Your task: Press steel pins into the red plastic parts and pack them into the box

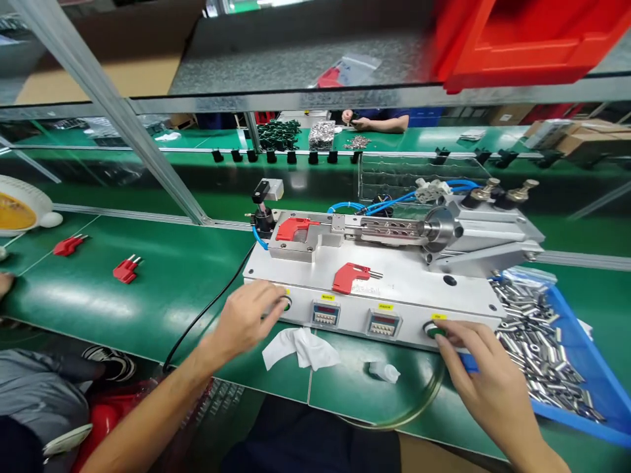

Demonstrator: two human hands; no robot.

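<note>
Machine [409,276]: yellow labels [327,297], writing too small.

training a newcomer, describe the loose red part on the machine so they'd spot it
Find the long silver machine on the green bench. On its flat top, behind two digital displays, lies a red part with metal pins pointing right. Only it lies loose there: one red neighbour sits in a fixture behind to the left, two more on the bench.

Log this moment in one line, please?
left hand: at left button; right hand: at right button; red part: in fixture; second red part: atop machine
</note>
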